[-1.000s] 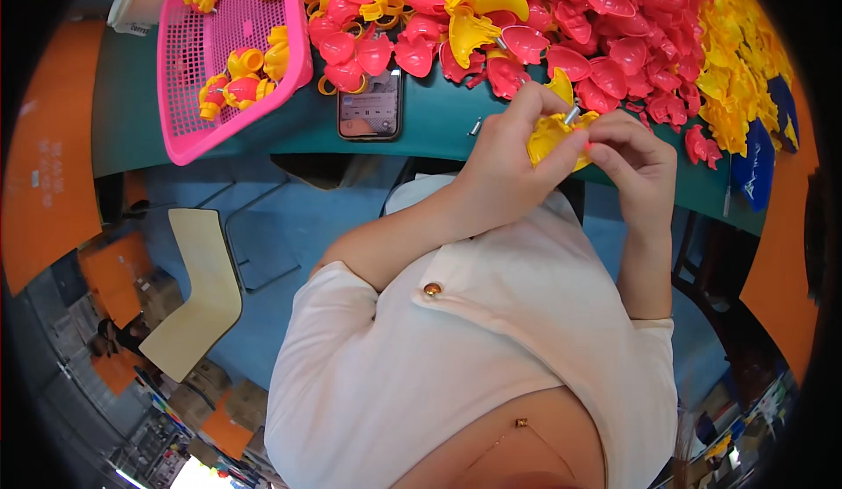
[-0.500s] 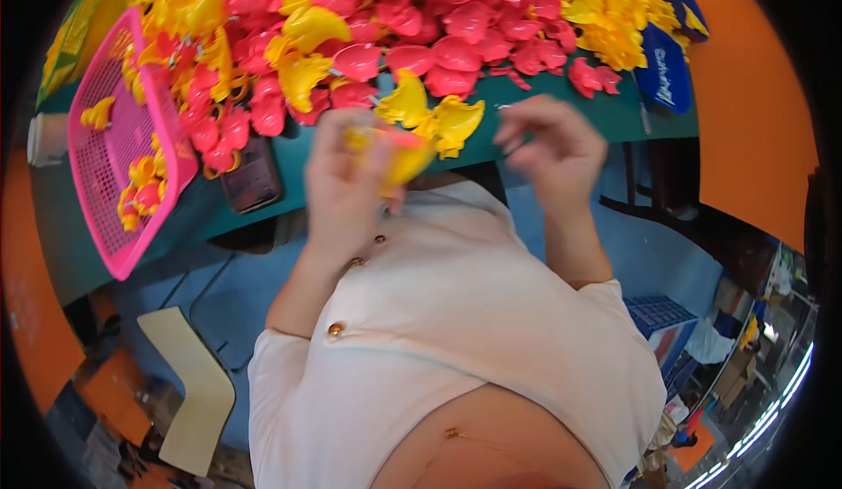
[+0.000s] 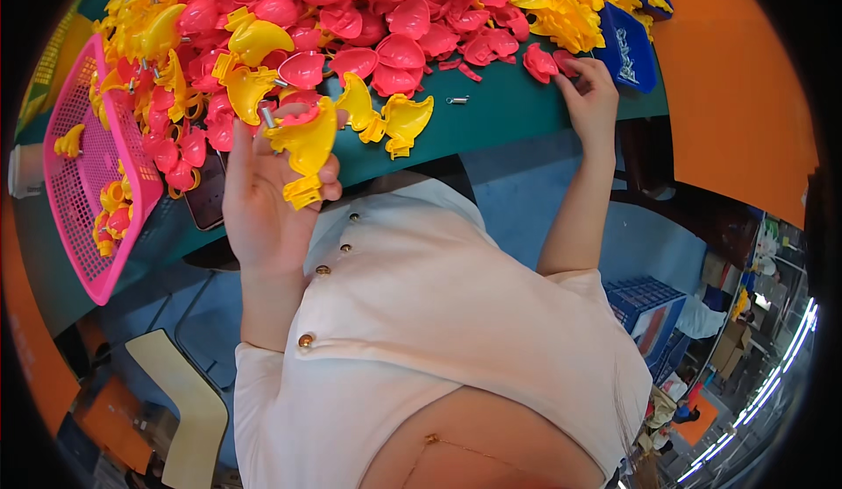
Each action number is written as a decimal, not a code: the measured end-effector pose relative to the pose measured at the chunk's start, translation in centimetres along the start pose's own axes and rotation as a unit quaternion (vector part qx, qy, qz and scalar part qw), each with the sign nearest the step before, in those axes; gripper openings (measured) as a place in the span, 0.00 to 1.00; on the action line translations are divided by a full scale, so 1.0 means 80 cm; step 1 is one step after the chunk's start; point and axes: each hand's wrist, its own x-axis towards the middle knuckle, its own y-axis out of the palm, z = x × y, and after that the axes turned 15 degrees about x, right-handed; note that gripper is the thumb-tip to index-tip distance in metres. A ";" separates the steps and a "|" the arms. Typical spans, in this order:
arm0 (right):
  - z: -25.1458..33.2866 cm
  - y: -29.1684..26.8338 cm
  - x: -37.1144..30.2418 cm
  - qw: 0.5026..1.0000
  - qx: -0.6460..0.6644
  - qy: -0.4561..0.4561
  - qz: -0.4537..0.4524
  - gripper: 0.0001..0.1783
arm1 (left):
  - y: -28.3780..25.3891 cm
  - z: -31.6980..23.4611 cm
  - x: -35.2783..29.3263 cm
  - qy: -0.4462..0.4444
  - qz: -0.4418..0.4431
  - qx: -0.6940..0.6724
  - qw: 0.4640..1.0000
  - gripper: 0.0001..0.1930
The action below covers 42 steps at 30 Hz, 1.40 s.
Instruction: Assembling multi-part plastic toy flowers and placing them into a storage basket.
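My left hand [image 3: 274, 213] is closed around a curved yellow plastic shell [image 3: 309, 145], which has a hinge-like tab at its lower end. A small metal spring [image 3: 267, 116] shows at its upper left edge, and some red shows behind it. To the right, my right hand [image 3: 596, 101] pinches a small red plastic piece [image 3: 564, 63] at the table's edge, beside a rounded red shell [image 3: 538, 63]. Two yellow shells [image 3: 408, 121] [image 3: 356, 103] lie between my hands. A loose metal spring [image 3: 457, 99] rests on the green tabletop [image 3: 500, 121].
A large heap of red shells [image 3: 399, 20] spans the far table, with yellow shells [image 3: 561, 7] beside it. Blue trays [image 3: 640, 50] stand at the right, one holding springs. A pink mesh basket [image 3: 88, 252] with yellow-and-red pieces and a phone [image 3: 207, 195] are at the left.
My right hand has moved outward to the red piece and closed on it. The left hand has moved left and turned, showing the yellow shell. A loose spring is now visible on the table.
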 end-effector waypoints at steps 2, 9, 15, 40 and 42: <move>-0.011 0.003 0.000 0.999 0.004 0.024 0.024 0.06 | 0.001 0.006 0.003 -0.009 0.029 -0.021 0.999 0.28; -0.006 0.007 -0.007 0.997 0.059 0.046 0.031 0.04 | 0.009 0.018 0.012 -0.076 0.034 -0.018 0.996 0.26; 0.012 -0.006 -0.002 0.958 0.236 0.151 -0.065 0.08 | 0.001 0.021 0.016 -0.105 0.068 -0.030 0.992 0.25; 0.154 0.078 -0.040 0.862 0.486 0.001 0.143 0.06 | 0.020 0.033 0.024 -0.082 0.057 0.074 0.992 0.24; 0.163 0.093 -0.043 0.822 0.538 0.033 0.183 0.06 | 0.019 0.030 0.023 -0.073 0.044 0.087 0.993 0.23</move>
